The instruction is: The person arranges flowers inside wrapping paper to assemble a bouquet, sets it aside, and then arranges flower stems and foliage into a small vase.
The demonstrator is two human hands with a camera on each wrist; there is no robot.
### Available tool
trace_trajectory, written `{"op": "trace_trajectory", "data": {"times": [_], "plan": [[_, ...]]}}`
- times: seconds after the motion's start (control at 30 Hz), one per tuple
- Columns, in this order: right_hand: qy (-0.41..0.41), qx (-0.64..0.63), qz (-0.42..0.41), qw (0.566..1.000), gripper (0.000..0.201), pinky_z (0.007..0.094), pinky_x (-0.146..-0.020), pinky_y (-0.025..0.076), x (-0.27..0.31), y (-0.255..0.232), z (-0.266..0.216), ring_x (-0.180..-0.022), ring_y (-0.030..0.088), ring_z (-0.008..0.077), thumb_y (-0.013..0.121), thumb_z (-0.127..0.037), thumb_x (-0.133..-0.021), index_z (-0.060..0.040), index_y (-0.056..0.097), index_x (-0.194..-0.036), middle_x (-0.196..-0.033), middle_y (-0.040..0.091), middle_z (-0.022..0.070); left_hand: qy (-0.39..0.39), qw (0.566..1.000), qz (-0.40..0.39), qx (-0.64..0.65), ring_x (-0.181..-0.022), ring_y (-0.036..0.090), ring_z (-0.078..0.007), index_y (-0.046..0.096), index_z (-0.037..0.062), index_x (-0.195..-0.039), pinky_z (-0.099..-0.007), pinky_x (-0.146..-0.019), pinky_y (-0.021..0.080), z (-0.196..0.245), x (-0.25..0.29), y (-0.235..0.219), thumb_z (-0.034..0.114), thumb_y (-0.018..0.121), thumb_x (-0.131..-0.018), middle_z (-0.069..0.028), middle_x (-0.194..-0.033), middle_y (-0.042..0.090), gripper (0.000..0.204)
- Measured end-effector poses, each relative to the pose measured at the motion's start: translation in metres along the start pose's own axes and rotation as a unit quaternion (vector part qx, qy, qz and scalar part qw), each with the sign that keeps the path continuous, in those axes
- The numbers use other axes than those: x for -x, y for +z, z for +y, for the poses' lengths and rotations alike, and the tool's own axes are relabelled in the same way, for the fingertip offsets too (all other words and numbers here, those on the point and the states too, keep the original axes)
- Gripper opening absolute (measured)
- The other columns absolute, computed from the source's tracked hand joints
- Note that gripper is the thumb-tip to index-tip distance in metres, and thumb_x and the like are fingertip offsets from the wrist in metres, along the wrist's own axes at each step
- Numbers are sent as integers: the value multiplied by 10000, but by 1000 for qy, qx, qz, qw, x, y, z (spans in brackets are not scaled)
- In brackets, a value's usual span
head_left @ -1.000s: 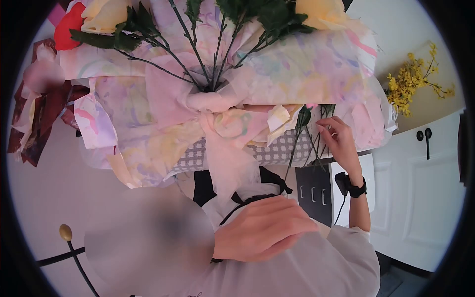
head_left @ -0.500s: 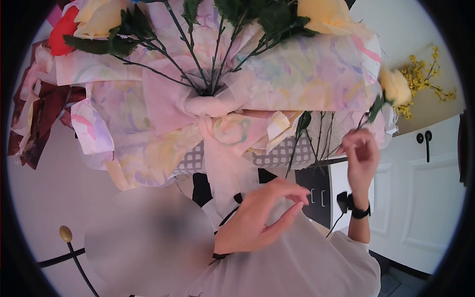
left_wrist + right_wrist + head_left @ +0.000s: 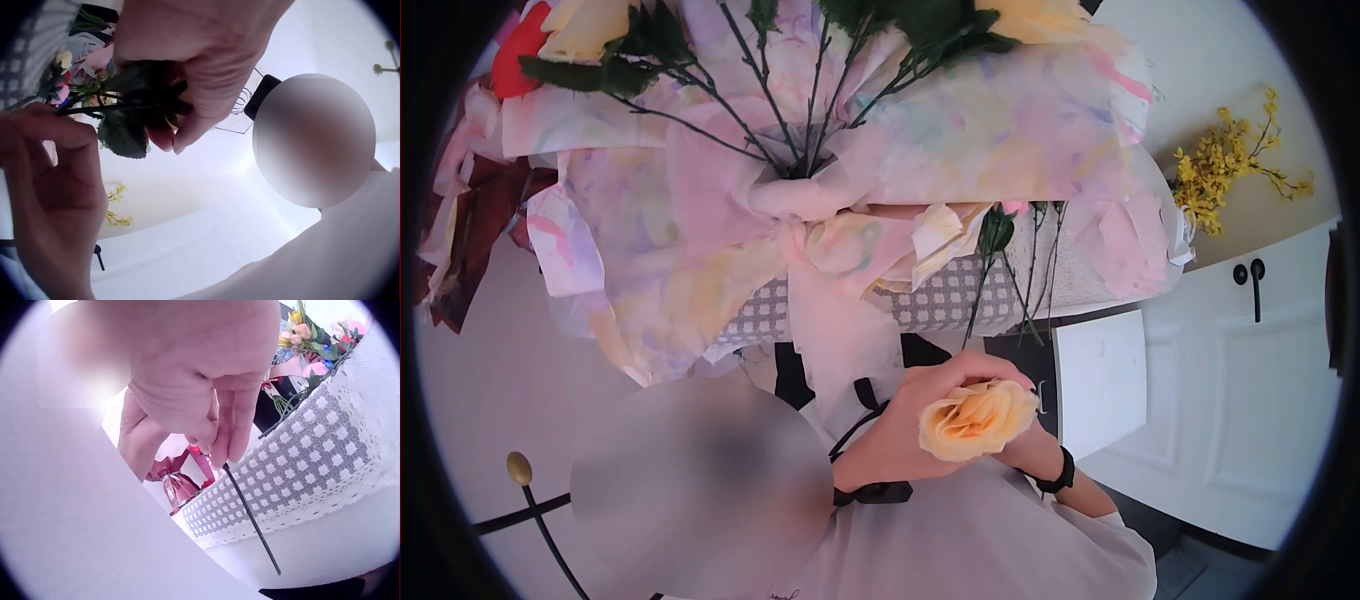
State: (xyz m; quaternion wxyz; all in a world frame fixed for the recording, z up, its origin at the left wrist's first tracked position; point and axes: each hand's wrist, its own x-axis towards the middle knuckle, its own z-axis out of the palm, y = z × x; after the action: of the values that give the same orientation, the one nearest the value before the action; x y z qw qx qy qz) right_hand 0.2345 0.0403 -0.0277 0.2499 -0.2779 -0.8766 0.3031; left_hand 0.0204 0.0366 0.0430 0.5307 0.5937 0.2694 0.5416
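Observation:
A pale orange-yellow rose [image 3: 975,420] is in front of the body, its bloom facing the head camera. My left hand [image 3: 895,425] holds it around the base of the bloom; in the left wrist view the thumb curls by the green leaves [image 3: 122,134]. My right hand [image 3: 1022,445] is partly hidden behind the bloom in the head view. It pinches the rose's thin dark stem [image 3: 250,515], whose cut end points down and away in the right wrist view.
A bouquet in pastel paper [image 3: 990,130] with a pink gauze bow [image 3: 800,195] lies on the grey-white checked cloth [image 3: 960,290]. Loose flower stems [image 3: 1025,290] hang over the table edge beside it. Dark red wrapping [image 3: 475,220] is at left; yellow blossoms [image 3: 1215,165] and a white door are at right.
My right hand was among the loose stems, then lifted the rose at the right, and has brought it down to the front of the body. My left hand, empty before, now holds it.

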Motion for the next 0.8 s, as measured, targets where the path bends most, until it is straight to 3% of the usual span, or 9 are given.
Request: {"op": "trace_trajectory", "data": {"times": [0.13,0.2,0.33,0.43,0.5,0.63,0.7,0.73,0.8], "plan": [[-53,44,5,998,297,390,-578,508,-9,0,3,-726,669,290,778,-177,-722,-80,620,-954,-892,660,71,21,1000,3,-3,-991,686,-217,582,36,-1223,-302,-865,520,-12,7,5,16,760,-756,-104,-1140,671,500],[17,-21,-4,1000,288,403,-586,506,-7,2,6,-727,667,293,756,-229,-752,-79,614,-953,-883,655,74,29,999,11,14,-1018,676,-214,558,34,-1255,-312,-883,521,-13,9,8,15,785,-738,-105,-1163,670,565],[48,-54,-26,997,319,417,-609,513,-2,8,11,-736,667,307,743,-253,-763,-70,610,-989,-884,653,83,23,999,44,9,-1029,673,-198,525,33,-1303,-311,-901,523,-14,11,14,17,813,-719,-104,-1193,667,652],[62,-103,24,992,355,421,-638,521,-7,9,7,-754,669,325,743,-260,-770,-60,607,-1030,-905,662,94,29,997,63,43,-1011,671,-175,505,33,-1333,-296,-906,518,-14,10,18,29,829,-728,-94,-1188,661,686],[31,-24,-6,999,375,416,-687,533,-7,6,8,-802,676,340,740,-252,-791,-52,611,-1081,-943,673,106,34,996,59,49,-991,666,-162,494,33,-1351,-288,-909,512,-14,10,18,42,833,-750,-93,-1173,646,690],[39,-46,0,998,405,425,-745,542,-10,2,-2,-891,677,351,738,-256,-810,-57,608,-1138,-1043,670,124,42,995,74,46,-955,666,-154,483,38,-1364,-284,-895,512,-10,11,19,42,827,-771,-89,-1135,637,686],[18,-82,-20,996,446,422,-872,534,-14,-6,-18,-1054,654,313,731,-264,-851,-70,589,-1226,-1193,637,123,4,999,46,23,-1044,642,-164,429,54,-1433,-296,-937,500,-9,13,19,42,821,-781,-99,-1197,614,761],[13,-80,-26,996,446,422,-872,534,1,-2,-13,-1054,654,313,731,-264,-851,-70,589,-1226,-1193,637,123,9,998,54,22,-1044,642,-164,429,54,-1433,-296,-937,500,-8,12,20,42,821,-781,-99,-1197,614,761],[156,-240,-109,952,478,409,-986,497,25,2,-3,-1200,588,258,708,-308,-909,-88,570,-1310,-1341,580,103,34,994,18,106,-1198,603,-223,309,36,-1485,-349,-1000,483,2,5,19,52,886,-752,-170,-1354,554,932]]}}
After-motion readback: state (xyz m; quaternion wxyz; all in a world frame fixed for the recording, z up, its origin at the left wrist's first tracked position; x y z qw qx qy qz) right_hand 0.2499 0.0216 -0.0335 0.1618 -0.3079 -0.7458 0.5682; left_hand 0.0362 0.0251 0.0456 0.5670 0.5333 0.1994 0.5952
